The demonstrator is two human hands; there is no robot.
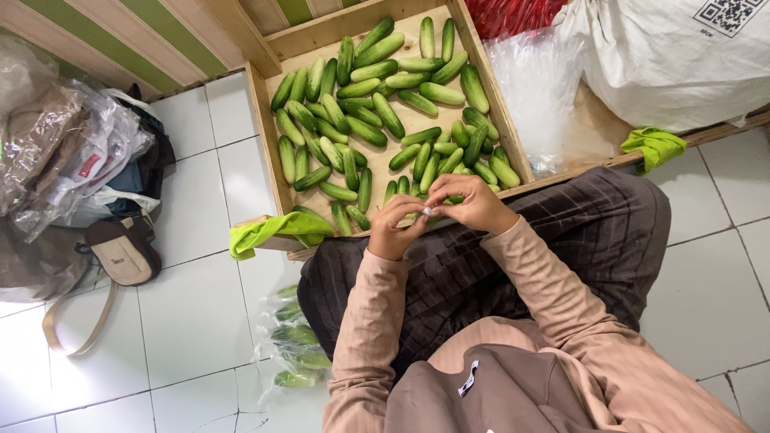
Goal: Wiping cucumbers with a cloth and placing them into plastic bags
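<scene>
Your sleeves lead to both hands, left (395,227) and right (473,202), pinched together on a small white bit (427,211) at the crate (269,152) edge. Cucumbers (377,112) mostly loose; one bag (295,345) filled on the floor.

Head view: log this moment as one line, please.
left hand and right hand: pinching small white item | wooden tray: loose cucumbers | floor: bagged cucumbers
</scene>
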